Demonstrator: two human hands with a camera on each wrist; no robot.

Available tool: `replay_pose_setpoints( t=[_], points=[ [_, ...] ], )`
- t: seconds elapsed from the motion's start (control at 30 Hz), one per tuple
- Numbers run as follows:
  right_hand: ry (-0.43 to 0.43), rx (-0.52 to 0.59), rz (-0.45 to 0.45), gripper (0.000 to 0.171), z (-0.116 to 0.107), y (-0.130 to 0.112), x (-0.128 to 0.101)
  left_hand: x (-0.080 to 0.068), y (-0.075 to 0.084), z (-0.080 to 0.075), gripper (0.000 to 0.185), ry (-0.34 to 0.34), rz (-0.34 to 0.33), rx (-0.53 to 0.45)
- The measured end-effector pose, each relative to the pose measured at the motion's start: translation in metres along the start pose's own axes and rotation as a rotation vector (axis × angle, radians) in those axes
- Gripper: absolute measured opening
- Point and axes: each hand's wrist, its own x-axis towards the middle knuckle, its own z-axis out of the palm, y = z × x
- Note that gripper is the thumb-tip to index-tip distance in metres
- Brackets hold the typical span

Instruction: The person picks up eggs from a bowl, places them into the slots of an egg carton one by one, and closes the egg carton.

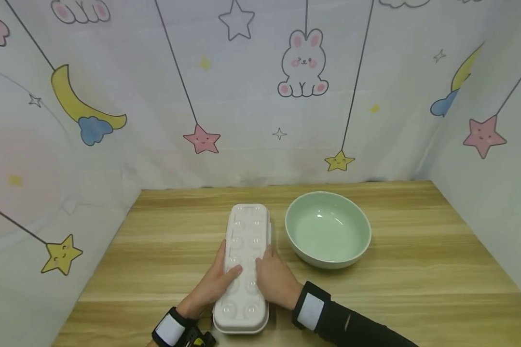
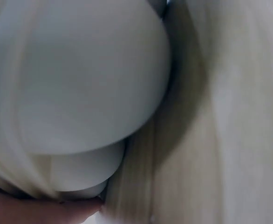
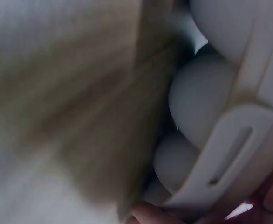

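Observation:
A long white plastic egg box (image 1: 246,219) with rows of round bumps on its lid lies lengthwise on the table. My left hand (image 1: 212,285) grips its left side, thumb over the lid. From the right, my right hand (image 1: 278,279) holds the opposite edge with curled fingers. Close up in the right wrist view, a slotted clip (image 3: 232,151) runs along the box's side above the rounded cups (image 3: 201,95), and fingertips touch its lower end. Similar rounded cups (image 2: 90,84) fill much of the left wrist view, with one finger (image 2: 43,210) beneath them.
A pale green bowl (image 1: 327,231) stands on the wood-grain table (image 1: 408,289), just right of the egg box. Behind and at both sides hangs a white cloth (image 1: 252,96) printed with stars, moons and a rabbit.

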Motion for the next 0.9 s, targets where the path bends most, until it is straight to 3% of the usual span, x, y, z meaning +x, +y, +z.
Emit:
replay_pose_setpoints(
  t=[0.33, 0.57, 0.77, 0.83, 0.9],
  points=[
    [0.011, 0.365, 0.201, 0.049, 0.008, 0.000, -0.009, -0.006, 0.004, 0.002, 0.079, -0.032, 0.025, -0.009],
    [-0.004, 0.384, 0.208, 0.051, 0.003, 0.001, -0.012, -0.006, 0.005, 0.004, 0.080, -0.021, 0.019, 0.004],
    [-0.153, 0.387, 0.209, 0.065, -0.008, 0.005, -0.012, -0.007, 0.006, -0.003, 0.080, -0.038, -0.037, -0.014],
    [-0.193, 0.372, 0.159, 0.067, -0.019, 0.006, -0.017, -0.010, 0.010, -0.009, 0.081, -0.021, -0.054, 0.027],
    [-0.194, 0.329, 0.092, 0.064, -0.038, 0.009, -0.026, -0.013, 0.020, -0.016, 0.078, 0.017, -0.067, 0.151]
  ],
)
